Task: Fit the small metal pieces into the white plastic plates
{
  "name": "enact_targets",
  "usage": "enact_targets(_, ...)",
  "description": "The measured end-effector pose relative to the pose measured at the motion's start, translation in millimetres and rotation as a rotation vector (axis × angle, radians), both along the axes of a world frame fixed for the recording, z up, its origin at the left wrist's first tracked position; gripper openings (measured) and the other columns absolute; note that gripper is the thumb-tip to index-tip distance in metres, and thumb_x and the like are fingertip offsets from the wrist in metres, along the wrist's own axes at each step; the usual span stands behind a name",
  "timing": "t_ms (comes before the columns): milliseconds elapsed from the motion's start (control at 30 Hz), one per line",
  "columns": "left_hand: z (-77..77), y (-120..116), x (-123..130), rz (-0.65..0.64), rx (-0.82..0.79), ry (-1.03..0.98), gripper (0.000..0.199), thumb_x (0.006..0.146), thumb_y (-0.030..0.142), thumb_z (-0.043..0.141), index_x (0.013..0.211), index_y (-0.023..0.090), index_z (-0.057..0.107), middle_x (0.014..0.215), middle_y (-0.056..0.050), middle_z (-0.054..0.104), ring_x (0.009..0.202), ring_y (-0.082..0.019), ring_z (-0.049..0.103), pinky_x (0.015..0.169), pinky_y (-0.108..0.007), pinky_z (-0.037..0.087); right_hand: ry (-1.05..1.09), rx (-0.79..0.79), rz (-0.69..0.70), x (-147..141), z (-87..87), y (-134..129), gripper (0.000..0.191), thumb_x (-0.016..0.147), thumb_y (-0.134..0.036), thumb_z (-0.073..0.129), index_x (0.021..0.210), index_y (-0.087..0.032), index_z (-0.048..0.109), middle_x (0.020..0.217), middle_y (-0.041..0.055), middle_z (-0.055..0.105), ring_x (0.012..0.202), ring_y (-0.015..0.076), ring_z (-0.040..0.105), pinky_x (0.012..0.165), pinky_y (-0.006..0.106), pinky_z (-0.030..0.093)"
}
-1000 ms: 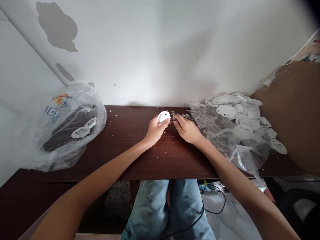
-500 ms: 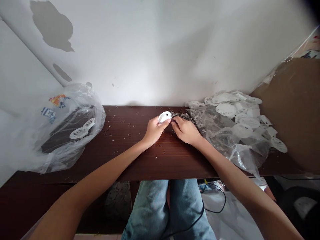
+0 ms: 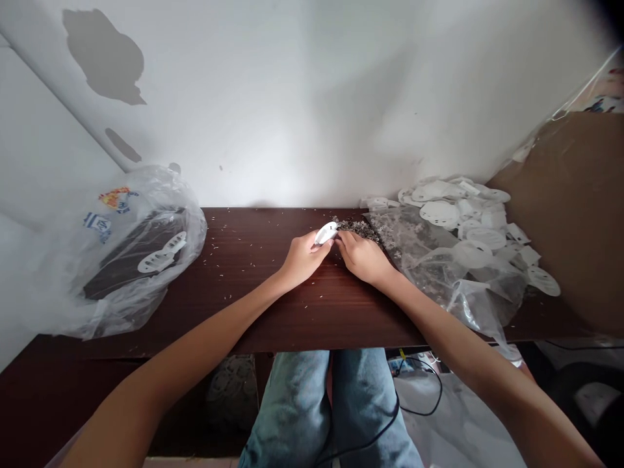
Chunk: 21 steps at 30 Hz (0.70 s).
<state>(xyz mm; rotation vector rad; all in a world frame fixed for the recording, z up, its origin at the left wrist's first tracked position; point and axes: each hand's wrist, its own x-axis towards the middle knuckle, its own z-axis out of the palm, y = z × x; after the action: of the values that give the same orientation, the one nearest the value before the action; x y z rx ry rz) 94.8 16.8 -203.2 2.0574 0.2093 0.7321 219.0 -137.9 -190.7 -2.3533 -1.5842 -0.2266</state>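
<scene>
My left hand [image 3: 303,260] is closed around a white oval plastic piece [image 3: 325,233], tilted up above the brown table. Thumb and fingers grip its lower left edge. At the piece's right edge is my right hand [image 3: 361,255], with its fingertips pinched together; what they hold, if anything, is too small to make out. Just behind the right hand lies a heap of small metal parts [image 3: 358,227], which spreads under a clear plastic bag [image 3: 414,240].
More white plastic pieces [image 3: 441,212] are piled at the right, by a cardboard box [image 3: 575,214]. An open clear bag [image 3: 190,227] at the left holds white slotted pieces [image 3: 156,261]. Tiny white bits dot the brown table [image 3: 273,318]; a pale wall rises behind.
The white plastic piece has turned in my left hand, showing a narrower oval, and shifted slightly right. My right hand stays pinched close to its edge.
</scene>
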Motion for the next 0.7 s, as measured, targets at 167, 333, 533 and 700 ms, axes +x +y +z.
enact_targets(167, 0.9, -4, -2, -0.043, 0.164, -0.004, 0.026, 0.1, 0.03, 0.06, 0.113, 0.019, 0.079, 0.09, -0.006, 0.078, 0.073, -0.019, 0.068, 0.074, -0.031, 0.053, -0.053, -0.042, -0.069, -1, -5.8, 4, 0.04, 0.114, -0.034, 0.028, 0.13, -0.013, 0.058, 0.122, 0.0222, 0.073, 0.096, 0.0331, 0.074, 0.074, 0.037, 0.051)
enact_targets(333, 0.9, -9, -4, -0.044, 0.217, -0.017, 0.047, 0.096, 0.026, 0.063, 0.142, 0.021, 0.069, 0.112, -0.011, 0.081, 0.085, -0.024, 0.074, 0.087, -0.035, 0.056, -0.047, -0.082, -0.126, -7, -11.1, 8, 0.036, 0.112, -0.027, 0.032, 0.131, -0.012, 0.058, 0.119, 0.0238, 0.073, 0.093, 0.033, 0.075, 0.074, 0.037, 0.053)
enact_targets(533, -2.3, -7, 1, -0.035, 0.037, -0.029, 0.032, 0.094, 0.033, 0.069, 0.123, 0.022, 0.077, 0.118, -0.011, 0.08, 0.097, -0.027, 0.075, 0.091, -0.039, 0.056, 0.012, 0.027, -0.147, -13, -10.7, 9, 0.034, 0.111, -0.028, 0.036, 0.132, -0.014, 0.059, 0.124, 0.0207, 0.073, 0.096, 0.0326, 0.074, 0.074, 0.037, 0.053)
enact_targets(700, -1.8, 3, 11, -0.06, -0.614, -0.079, 0.031, 0.084, 0.037, 0.08, 0.109, 0.018, 0.076, 0.11, -0.009, 0.079, 0.099, -0.023, 0.074, 0.089, -0.036, 0.056, 0.082, 0.206, -0.1, -13, -8.0, 8, 0.038, 0.111, -0.038, 0.039, 0.136, -0.018, 0.059, 0.13, 0.0177, 0.073, 0.099, 0.0319, 0.073, 0.079, 0.039, 0.054)
